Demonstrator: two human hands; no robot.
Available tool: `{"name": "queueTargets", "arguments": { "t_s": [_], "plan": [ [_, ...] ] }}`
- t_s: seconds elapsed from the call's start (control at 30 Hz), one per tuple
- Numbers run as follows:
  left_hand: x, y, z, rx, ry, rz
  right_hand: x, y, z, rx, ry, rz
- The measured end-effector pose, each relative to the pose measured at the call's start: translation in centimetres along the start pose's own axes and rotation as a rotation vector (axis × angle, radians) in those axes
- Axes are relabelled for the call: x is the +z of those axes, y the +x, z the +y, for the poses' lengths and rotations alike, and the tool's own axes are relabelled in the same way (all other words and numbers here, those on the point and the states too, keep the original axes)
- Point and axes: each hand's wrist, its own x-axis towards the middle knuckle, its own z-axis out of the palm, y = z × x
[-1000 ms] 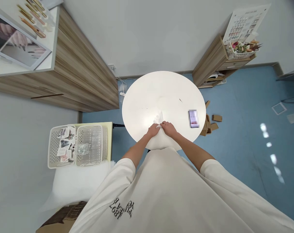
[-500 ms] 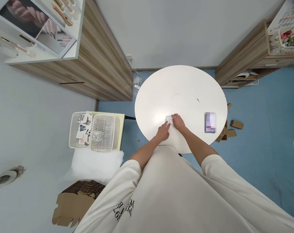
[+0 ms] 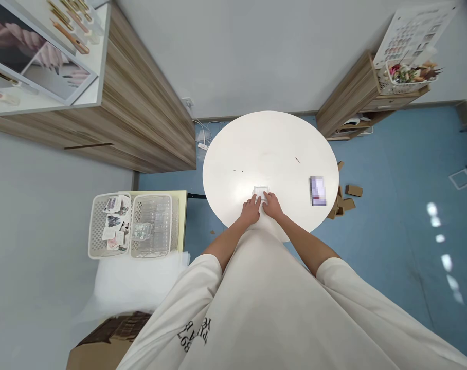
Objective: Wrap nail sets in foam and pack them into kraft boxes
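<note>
A small, whitish, partly see-through packet [image 3: 261,190] lies flat on the white round table [image 3: 272,139], near its front edge. My left hand [image 3: 251,209] is at the packet's near left corner, fingers bent and pressed onto its edge. At the near right corner, my right hand [image 3: 272,206] grips the packet with its fingers bent and close together. The two hands almost meet at the packet's near side. What is inside the packet, if anything, is too small to make out.
A purple box [image 3: 318,191], blurred out, lies at the table's right. Left of the table, a basket of cards [image 3: 109,226] and a basket of clear cases [image 3: 152,226] stand on a yellow surface. Small brown cartons [image 3: 354,191] lie on the floor at right.
My right hand has moved from the packet's far right corner to its near side, closer to my left hand. The camera view has shifted a little to the right.
</note>
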Motion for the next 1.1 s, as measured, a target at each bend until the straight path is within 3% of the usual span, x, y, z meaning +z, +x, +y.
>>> {"name": "queueTargets", "arguments": {
  "t_s": [0.23,0.5,0.87,1.1],
  "plan": [
    [0.0,-0.9,-1.9,-0.02,0.052,0.044,1.0,0.9,-1.2,-0.006,0.191,-0.029],
    [-1.9,-3.0,-6.8,-0.092,0.072,0.059,4.3,3.0,-5.6,-0.091,0.213,-0.069],
    [-3.7,-5.2,-15.1,-0.208,0.057,0.105,8.0,6.6,-13.6,-0.217,0.09,-0.164],
    [-4.0,-5.1,-16.0,-0.208,0.077,0.077,7.3,6.5,-15.1,-0.214,-0.161,-0.247]
  ]
}}
